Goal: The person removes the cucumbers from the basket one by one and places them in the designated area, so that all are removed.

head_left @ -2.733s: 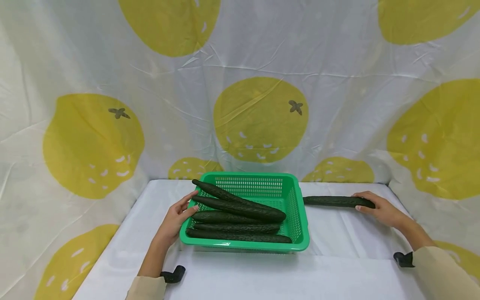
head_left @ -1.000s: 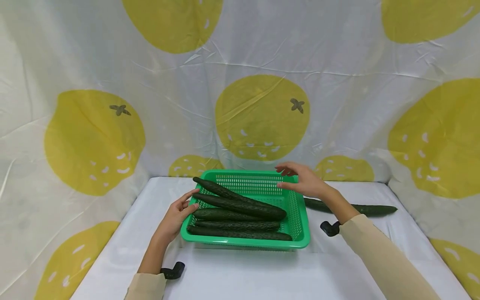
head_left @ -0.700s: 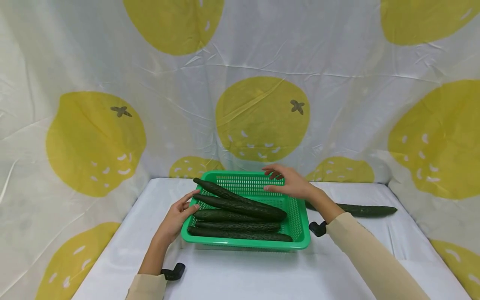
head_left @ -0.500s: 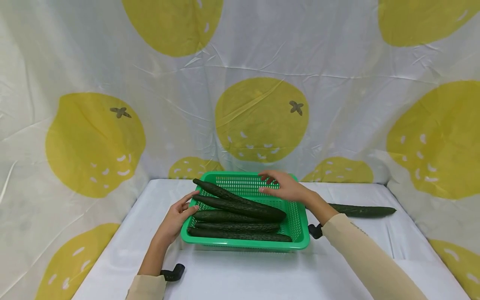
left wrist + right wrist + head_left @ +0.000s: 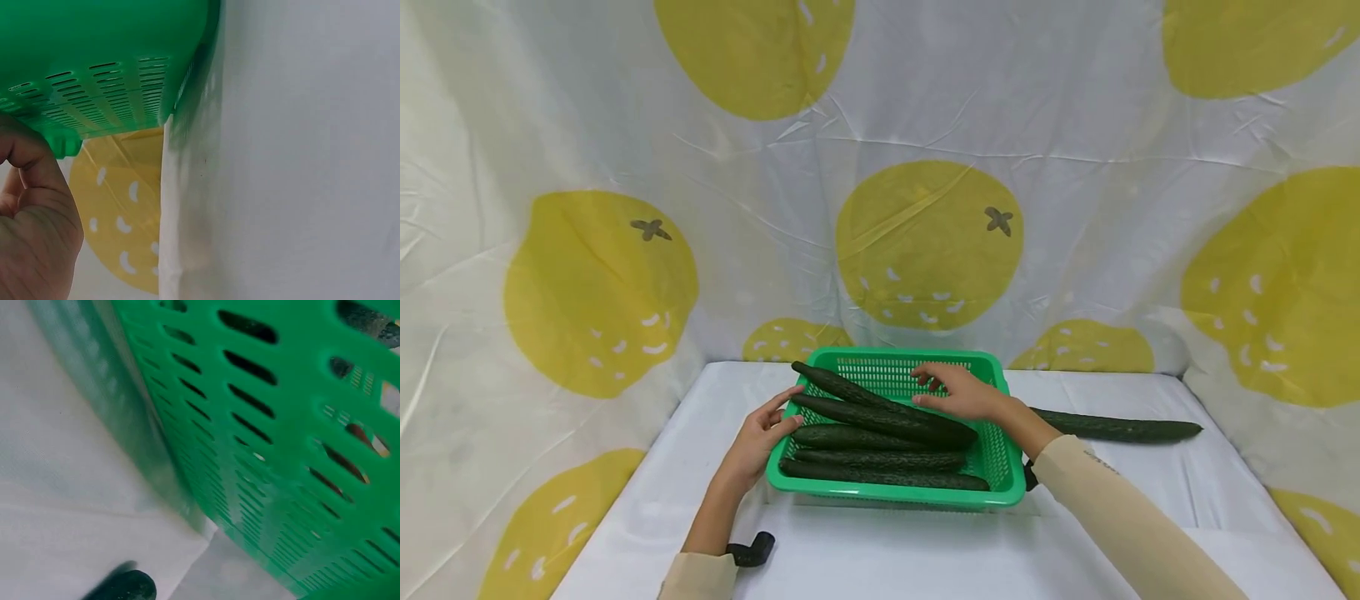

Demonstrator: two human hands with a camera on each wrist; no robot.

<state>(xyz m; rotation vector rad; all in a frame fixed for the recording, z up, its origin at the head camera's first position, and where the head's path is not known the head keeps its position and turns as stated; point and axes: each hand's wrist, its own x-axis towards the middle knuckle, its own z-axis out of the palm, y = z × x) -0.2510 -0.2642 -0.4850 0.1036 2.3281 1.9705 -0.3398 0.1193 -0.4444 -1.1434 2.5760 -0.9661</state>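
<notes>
A green plastic basket [image 5: 895,497] stands mid-table with several dark green cucumbers [image 5: 880,481] lying lengthwise in it. The two upper cucumbers [image 5: 887,417] slant across the others, their thin ends on the left rim. My left hand [image 5: 748,446] holds the basket's left rim, thumb over the edge. Its bent fingers also show beside the basket wall [image 5: 125,37] in the left wrist view. My right hand [image 5: 961,393] hovers over the basket's right half, fingers loosely bent, holding nothing. The right wrist view shows only the basket's slotted side [image 5: 250,456]; the hand is hidden there.
One cucumber [image 5: 1127,429] lies on the white tablecloth [image 5: 880,558] right of the basket, partly behind my right forearm. Its end [image 5: 128,587] also shows in the right wrist view. A white curtain [image 5: 1097,225] with yellow fruit prints hangs behind and at both sides.
My right hand let go of the cucumber on the table, which lies farther right and nearer now. It moved left over the basket and lowered towards the cucumbers. The left hand stayed on the rim.
</notes>
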